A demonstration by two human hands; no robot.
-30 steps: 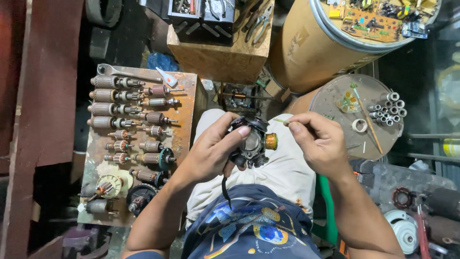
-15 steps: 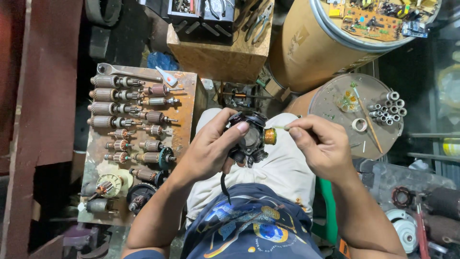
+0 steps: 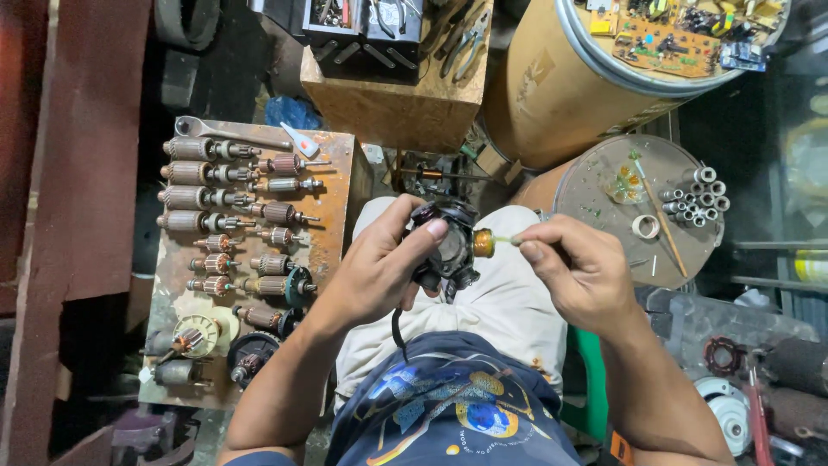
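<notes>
Cluttered workshop floor surrounds a seated person, with rows of motor armatures [image 3: 226, 226] laid out on a rusty board [image 3: 338, 200] to the left. Over the lap, the left hand [image 3: 378, 269] grips a black motor housing [image 3: 444, 248], fingers curled around it. The right hand [image 3: 580, 272] pinches a thin stick [image 3: 507, 241] whose tip meets the copper commutator [image 3: 483, 243] protruding from the housing. A round metal lid [image 3: 604, 226] holding small white sleeves [image 3: 695, 195] sits nearby.

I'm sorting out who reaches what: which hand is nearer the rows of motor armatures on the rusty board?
Left. The left hand grips the black motor part just right of the armatures; the right hand is farther right, beyond that part.
</notes>
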